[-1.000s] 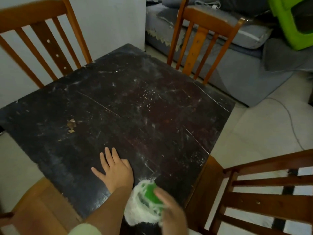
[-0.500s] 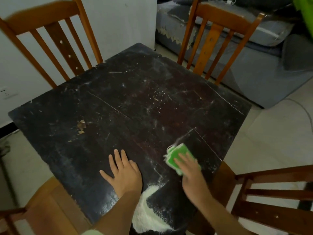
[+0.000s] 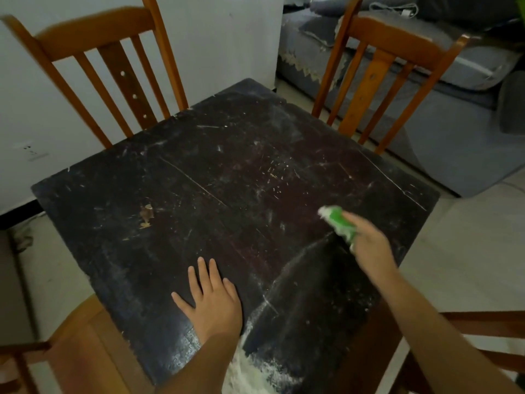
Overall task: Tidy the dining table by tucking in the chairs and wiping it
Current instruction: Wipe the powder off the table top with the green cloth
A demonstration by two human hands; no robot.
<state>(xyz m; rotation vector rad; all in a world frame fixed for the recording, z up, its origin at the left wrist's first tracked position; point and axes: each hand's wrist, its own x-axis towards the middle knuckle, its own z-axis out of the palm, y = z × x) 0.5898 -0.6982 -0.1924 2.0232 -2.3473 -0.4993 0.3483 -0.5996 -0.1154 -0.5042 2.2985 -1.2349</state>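
A dark, scratched, dusty square table (image 3: 227,177) fills the view. My left hand (image 3: 211,301) lies flat on it near the front edge, fingers apart. My right hand (image 3: 368,245) grips a green sponge (image 3: 339,223) pressed on the tabletop toward the right side. A darker wiped streak runs from the sponge back to a pile of white powder (image 3: 250,371) at the near edge. Wooden chairs stand at the far left (image 3: 113,66) and far right (image 3: 392,75), tucked against the table.
Another wooden chair (image 3: 483,336) stands at the near right, and a wooden seat (image 3: 85,345) shows at the near left. A grey sofa (image 3: 454,118) sits behind the table to the right. A white wall lies to the left.
My right hand has pushed the green sponge from the near edge away across the table to the right, leaving a wiped streak and the powder pile behind. My left hand has stayed flat.
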